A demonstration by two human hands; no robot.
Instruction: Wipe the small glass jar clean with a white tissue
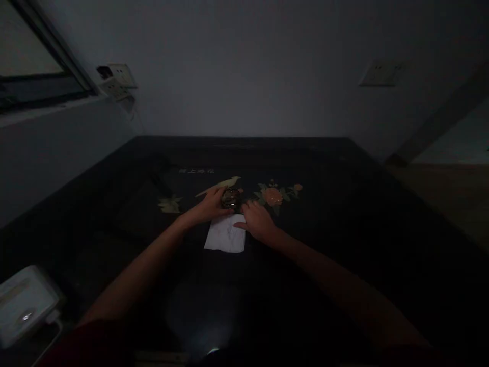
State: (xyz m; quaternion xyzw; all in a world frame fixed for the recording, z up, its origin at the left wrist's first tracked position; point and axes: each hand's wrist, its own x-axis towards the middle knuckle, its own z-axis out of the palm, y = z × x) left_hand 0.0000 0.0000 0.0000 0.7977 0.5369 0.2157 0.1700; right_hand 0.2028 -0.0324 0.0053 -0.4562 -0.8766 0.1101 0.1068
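The scene is dim. A small round dark object with a shiny surface [231,198] rests on the black table [344,229], just beyond a white sheet of paper [225,235]. My left hand [211,204] curls around the left side of the round object. Beside the object, my right hand [257,220] lies with its fingers on the top right corner of the paper, the thumb stretched along the paper's edge. Both forearms reach in from the bottom of the view.
The table top bears a painted bird [223,184] and orange flowers [273,195]. A white device [23,304] lies at the near left corner. Wall sockets [118,81] sit at the far left, another [381,74] at the right. Open floor lies to the right.
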